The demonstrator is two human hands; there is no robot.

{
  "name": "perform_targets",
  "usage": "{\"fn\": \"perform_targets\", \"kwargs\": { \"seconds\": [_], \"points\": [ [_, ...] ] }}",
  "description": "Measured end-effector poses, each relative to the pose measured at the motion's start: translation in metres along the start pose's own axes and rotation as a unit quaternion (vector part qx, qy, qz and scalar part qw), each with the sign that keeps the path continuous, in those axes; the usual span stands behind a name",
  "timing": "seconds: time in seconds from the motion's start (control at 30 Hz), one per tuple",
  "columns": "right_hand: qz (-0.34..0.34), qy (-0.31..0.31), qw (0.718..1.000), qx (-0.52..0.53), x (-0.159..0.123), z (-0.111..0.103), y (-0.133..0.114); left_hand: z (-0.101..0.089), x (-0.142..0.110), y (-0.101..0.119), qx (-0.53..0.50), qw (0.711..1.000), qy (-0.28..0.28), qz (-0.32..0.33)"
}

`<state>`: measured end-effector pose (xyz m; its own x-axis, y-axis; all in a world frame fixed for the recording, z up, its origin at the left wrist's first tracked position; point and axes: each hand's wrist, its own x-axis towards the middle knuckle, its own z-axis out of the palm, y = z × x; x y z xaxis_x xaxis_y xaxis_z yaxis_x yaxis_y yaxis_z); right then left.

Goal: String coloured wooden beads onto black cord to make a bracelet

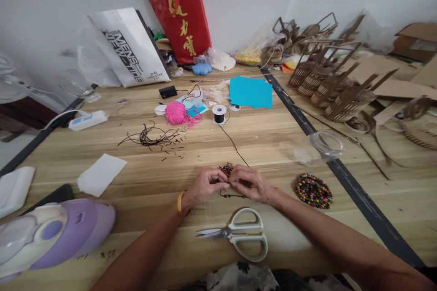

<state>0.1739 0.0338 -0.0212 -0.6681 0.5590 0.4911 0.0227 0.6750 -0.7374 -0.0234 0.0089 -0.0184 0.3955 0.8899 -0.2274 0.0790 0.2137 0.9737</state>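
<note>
My left hand (210,184) and my right hand (252,183) meet at the fingertips above the table, both pinched closed on a thin black cord (235,146). The cord runs from a white spool of black thread (219,114) down to my right hand. Below my fingers hangs a short cord loop with small dark beads (232,196). Just behind my fingertips lies a small pile of multicoloured beads (226,169), partly hidden by my hands. The exact pinch point is too small to make out. Scissors with pale handles (235,232) lie in front of my hands, blades pointing left.
A coil of coloured beads (313,190) lies to the right. Cut black cords (150,136), pink yarn (175,112) and blue sheets (251,92) lie farther back. White paper (101,174) and a purple device (75,232) are on the left; woven baskets (336,88) stand back right.
</note>
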Motion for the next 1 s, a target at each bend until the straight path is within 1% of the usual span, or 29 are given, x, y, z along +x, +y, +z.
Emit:
{"fn": "perform_targets", "kwargs": {
  "seconds": [0.3,0.5,0.6,0.83,1.0],
  "points": [
    [0.002,0.003,1.000,-0.009,-0.0002,-0.0011,0.0019,-0.0006,-0.0002,0.0028,0.033,0.999,0.000,0.026],
    [0.028,0.031,0.999,0.003,-0.0044,0.0013,0.0061,-0.0010,-0.0003,0.0017,0.032,0.999,0.014,0.029],
    [0.040,0.030,0.999,0.005,-0.0054,0.0016,0.0068,-0.0005,-0.0007,0.0020,0.026,0.999,0.012,0.032],
    [0.039,0.024,0.999,0.001,-0.0045,0.0007,0.0064,-0.0011,-0.0006,0.0007,0.033,0.999,0.012,0.032],
    [0.051,0.030,0.998,-0.001,-0.0056,0.0012,0.0057,-0.0013,0.0005,-0.0011,0.035,0.998,0.017,0.040]
  ]
}}
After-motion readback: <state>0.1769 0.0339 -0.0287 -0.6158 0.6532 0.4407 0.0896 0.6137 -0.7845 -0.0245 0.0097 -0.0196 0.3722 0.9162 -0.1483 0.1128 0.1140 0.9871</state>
